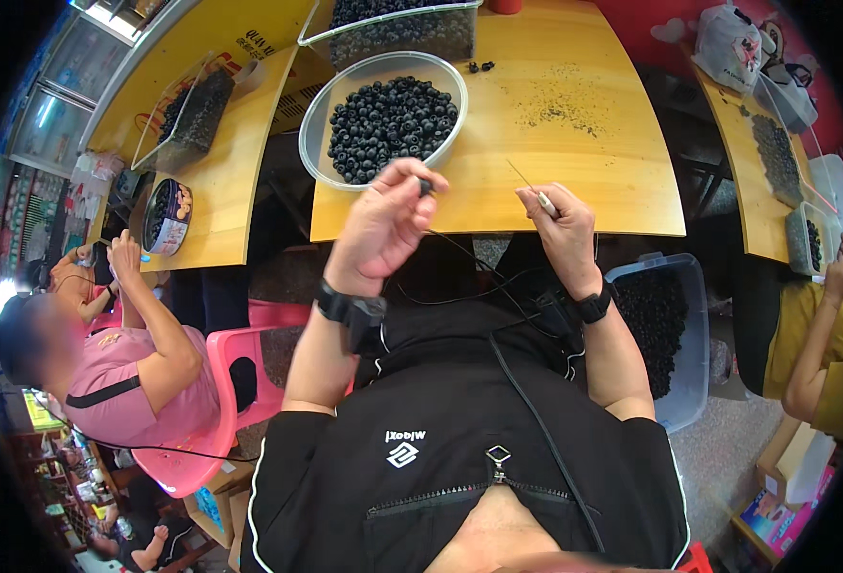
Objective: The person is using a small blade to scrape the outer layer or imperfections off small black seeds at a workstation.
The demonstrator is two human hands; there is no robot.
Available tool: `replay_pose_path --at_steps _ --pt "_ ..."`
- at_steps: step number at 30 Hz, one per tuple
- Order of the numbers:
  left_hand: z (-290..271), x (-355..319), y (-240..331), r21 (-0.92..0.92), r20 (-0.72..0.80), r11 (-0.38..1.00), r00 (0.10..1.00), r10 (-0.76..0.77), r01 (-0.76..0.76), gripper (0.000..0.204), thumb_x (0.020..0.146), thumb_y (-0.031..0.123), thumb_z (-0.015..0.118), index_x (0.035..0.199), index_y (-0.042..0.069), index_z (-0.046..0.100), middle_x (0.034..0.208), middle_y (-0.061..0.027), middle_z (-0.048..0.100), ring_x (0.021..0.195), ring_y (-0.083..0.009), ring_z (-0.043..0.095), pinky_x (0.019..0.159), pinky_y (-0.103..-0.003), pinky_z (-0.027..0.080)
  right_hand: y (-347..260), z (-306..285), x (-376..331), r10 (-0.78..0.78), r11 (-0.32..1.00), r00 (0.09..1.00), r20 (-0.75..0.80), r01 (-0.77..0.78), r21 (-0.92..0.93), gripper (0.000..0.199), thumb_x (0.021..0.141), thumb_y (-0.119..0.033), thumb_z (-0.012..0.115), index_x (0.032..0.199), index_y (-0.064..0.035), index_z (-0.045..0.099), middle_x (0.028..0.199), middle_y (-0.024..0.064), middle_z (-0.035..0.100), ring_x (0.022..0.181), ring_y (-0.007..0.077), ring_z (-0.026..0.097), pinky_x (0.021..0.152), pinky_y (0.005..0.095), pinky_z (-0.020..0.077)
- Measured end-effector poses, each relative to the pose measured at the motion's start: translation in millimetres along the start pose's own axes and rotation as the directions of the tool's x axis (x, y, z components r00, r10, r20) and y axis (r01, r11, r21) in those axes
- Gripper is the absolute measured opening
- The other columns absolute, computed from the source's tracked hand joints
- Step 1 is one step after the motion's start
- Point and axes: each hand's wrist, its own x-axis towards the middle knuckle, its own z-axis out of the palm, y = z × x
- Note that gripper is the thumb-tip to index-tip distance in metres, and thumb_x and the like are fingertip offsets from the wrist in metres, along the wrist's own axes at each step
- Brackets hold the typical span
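My left hand point(388, 224) is raised at the near table edge, fingertips pinching a small black bead-like piece point(425, 187). To its right, my right hand point(563, 229) is closed round the pale handle point(546, 203) of a thin pointed tool, like an awl; its slender tip slants up and left over the table. The two hands are apart, and the tool does not touch the piece. Just beyond my left hand stands a round translucent bowl point(309, 143) heaped with similar black round pieces point(383, 124).
Dark crumbs point(565, 107) lie scattered across the wooden table point(612, 181). A clear bin point(431, 38) of black pieces stands behind the bowl. Another tub point(696, 334) sits low at right. Co-workers sit at side tables, one on a pink chair point(268, 382). Black cables hang near my wrists.
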Motion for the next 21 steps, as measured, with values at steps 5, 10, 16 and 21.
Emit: replay_pose_path --at_steps 5,10,16,21 --pt "-19 33 74 0.245 -0.097 0.966 0.994 -0.055 0.077 0.014 0.095 0.006 0.053 0.106 -0.001 0.057 0.106 -0.0151 0.063 0.094 -0.0157 0.064 0.074 -0.019 0.057 4 2 -1 -0.038 0.999 0.999 -0.009 0.038 -0.02 0.016 0.086 -0.012 0.068 0.084 0.0031 0.064 0.063 0.0072 0.05 0.056 0.0126 0.043 0.052 0.0261 0.0365" --pt "-28 57 89 0.397 -0.141 0.909 0.987 -0.074 0.125 0.019 0.092 0.005 0.058 0.109 -0.002 0.06 0.108 -0.0137 0.064 0.095 -0.0173 0.065 0.081 -0.023 0.056 4 -1 -1 -0.061 0.998 0.998 -0.022 0.061 -0.023 0.015 0.085 -0.011 0.069 0.084 0.0025 0.064 0.063 0.0099 0.049 0.054 0.0165 0.041 0.05 0.028 0.0361" --pt "5 39 18 0.299 -0.115 0.937 0.981 -0.154 0.182 0.023 0.095 0.006 0.053 0.115 -0.004 0.056 0.114 -0.0159 0.063 0.097 -0.0176 0.064 0.087 -0.023 0.054 -12 -8 -2 -0.011 0.998 1.0 -0.007 0.011 0.066 0.013 0.085 -0.008 0.069 0.087 0.0039 0.066 0.069 0.0057 0.056 0.061 0.0102 0.046 0.056 0.0242 0.0386" --pt "13 33 -33 0.093 -0.041 0.974 0.978 -0.203 0.206 0.025 0.095 0.009 0.054 0.116 -0.004 0.056 0.1 -0.0078 0.063 0.101 -0.0185 0.063 0.089 -0.024 0.054 -22 -9 -4 -0.103 0.994 0.994 -0.021 0.104 0.035 0.012 0.082 -0.004 0.07 0.091 0.0025 0.067 0.071 0.006 0.057 0.062 0.0132 0.05 0.056 0.0248 0.0397"
